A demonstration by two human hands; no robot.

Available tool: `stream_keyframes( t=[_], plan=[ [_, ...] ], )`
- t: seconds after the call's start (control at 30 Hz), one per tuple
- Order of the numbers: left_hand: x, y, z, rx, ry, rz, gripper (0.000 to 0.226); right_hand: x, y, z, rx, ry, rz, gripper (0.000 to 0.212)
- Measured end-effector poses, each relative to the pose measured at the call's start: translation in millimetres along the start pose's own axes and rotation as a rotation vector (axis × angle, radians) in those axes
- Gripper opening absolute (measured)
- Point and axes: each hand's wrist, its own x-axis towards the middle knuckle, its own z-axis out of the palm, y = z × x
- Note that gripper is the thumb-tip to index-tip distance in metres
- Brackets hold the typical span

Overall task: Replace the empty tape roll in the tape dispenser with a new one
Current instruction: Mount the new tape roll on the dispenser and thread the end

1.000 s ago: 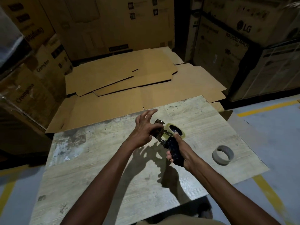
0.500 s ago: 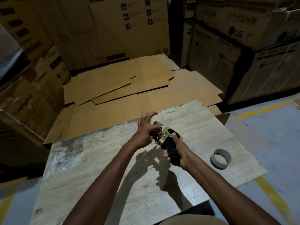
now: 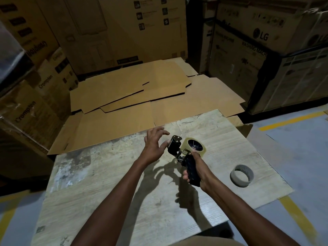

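The right hand (image 3: 197, 170) grips the tape dispenser (image 3: 184, 157) by its handle above the worktop (image 3: 106, 201), new roll (image 3: 195, 147) seated. The left hand (image 3: 154, 148) hovers open, perhaps threading tape. At three o'clock lies the empty core (image 3: 241, 175), discarded.

A worn pale wooden board (image 3: 110, 189) serves as the worktop, and flattened cardboard sheets (image 3: 134, 89) lie overlapping just beyond its far edge. Stacked cartons (image 3: 248, 41) wall in the back, and yellow floor lines (image 3: 291, 119) run off to the right.
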Motion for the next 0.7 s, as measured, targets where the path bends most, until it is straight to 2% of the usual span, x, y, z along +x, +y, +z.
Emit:
stream_keyframes(
  t=[0.17, 0.27, 0.43, 0.5, 0.6, 0.7],
  plan=[
    [-15, -15, 10, -0.111, -0.067, -0.173, 0.026, 6, 25, 6, -0.067, 0.096, -0.065, 0.074],
    [-29, -28, 21, -0.196, -0.124, -0.295, 0.022, 9, 42, 11, -0.063, 0.141, -0.039, 0.073],
    [-57, -35, 39, -0.277, -0.162, -0.381, 0.029, 10, 71, 17, -0.138, 0.195, 0.014, 0.079],
    [-69, -41, 44, -0.254, -0.124, -0.367, 0.027, 9, 79, 16, -0.139, 0.195, 0.035, 0.078],
    [-76, -39, 43, -0.131, -0.064, -0.24, 0.02, 4, 81, 15, -0.157, 0.175, 0.051, 0.075],
    [-65, -35, 34, -0.007, -0.088, -0.116, 0.015, -3, 80, 17, -0.225, 0.172, 0.043, 0.075]
  ],
)
